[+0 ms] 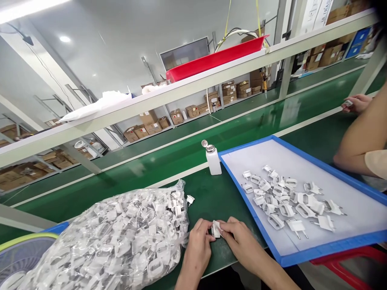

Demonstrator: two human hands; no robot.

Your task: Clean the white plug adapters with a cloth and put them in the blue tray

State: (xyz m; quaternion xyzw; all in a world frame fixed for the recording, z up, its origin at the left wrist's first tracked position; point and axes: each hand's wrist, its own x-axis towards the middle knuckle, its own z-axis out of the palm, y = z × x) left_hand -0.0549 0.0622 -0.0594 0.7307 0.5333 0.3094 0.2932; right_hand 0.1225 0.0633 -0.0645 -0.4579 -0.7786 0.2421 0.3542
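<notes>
- Green and faintly glossy: looking down on a long workbench (208, 197), stretching diagonally and bearing pale strips along its length.
- Overhead, seeing a pale shelf (181, 94) slanting above the workbench, carrying white sheeting (101, 104) toward its left and a long red tray (214, 62) nearer its middle.
- At left, finding a bulging clear plastic bag (127, 233), lying on the workbench and packed with white plug heads.
- At right, finding a blue-rimmed white tray (332, 249), holding a scattered heap of two-pin plug heads (286, 209).
- Beyond that tray, glimpsing a co-worker's forearm (359, 137) at the far right edge, and a co-worker's hand (358, 103) pinching a small white piece (348, 103).
- Working the left hand (198, 247) just beside the bag: clamping thumb and forefinger on a white plug head (215, 228) from its left.
- Working the right hand (242, 241) between bag and tray: clamping thumb and forefinger on the same piece from its right.
- Near the tray's far left corner, seeing a white dispenser bottle (214, 162) standing upright, its metal lid tilting open.
- Holding the gripped piece over bare workbench; not telling whether touching it.
- Just beyond the bag's right end, seeing a loose plug head (190, 199) lying alone.
</notes>
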